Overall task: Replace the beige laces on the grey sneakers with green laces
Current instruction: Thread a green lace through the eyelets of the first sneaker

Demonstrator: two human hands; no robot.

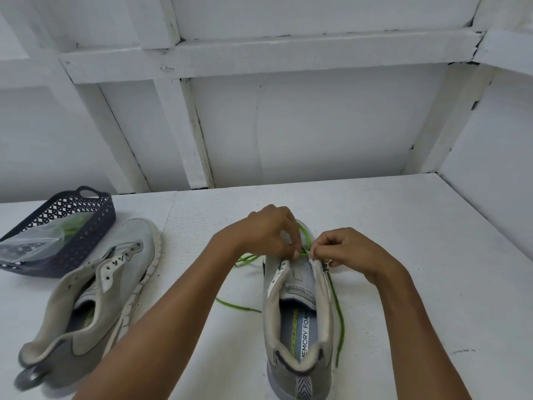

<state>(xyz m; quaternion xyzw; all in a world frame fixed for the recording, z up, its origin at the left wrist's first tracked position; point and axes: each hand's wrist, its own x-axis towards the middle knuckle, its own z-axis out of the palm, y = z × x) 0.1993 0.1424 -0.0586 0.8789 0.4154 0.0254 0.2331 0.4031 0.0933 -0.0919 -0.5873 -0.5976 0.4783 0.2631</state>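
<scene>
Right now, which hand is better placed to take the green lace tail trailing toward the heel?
Right, likely. The green lace trails along the sneaker just below the right hand; the left hand would have to cross the shoe.

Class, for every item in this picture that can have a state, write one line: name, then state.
sneaker being laced: upright, green lace only at the front eyelets
other sneaker: tilted on its side, eyelets empty
green lace: partly threaded, ends loose on the table
basket: open-topped, holds a clear bag
left hand: pinches the green lace
right hand: pinches at the eyelet edge
</scene>
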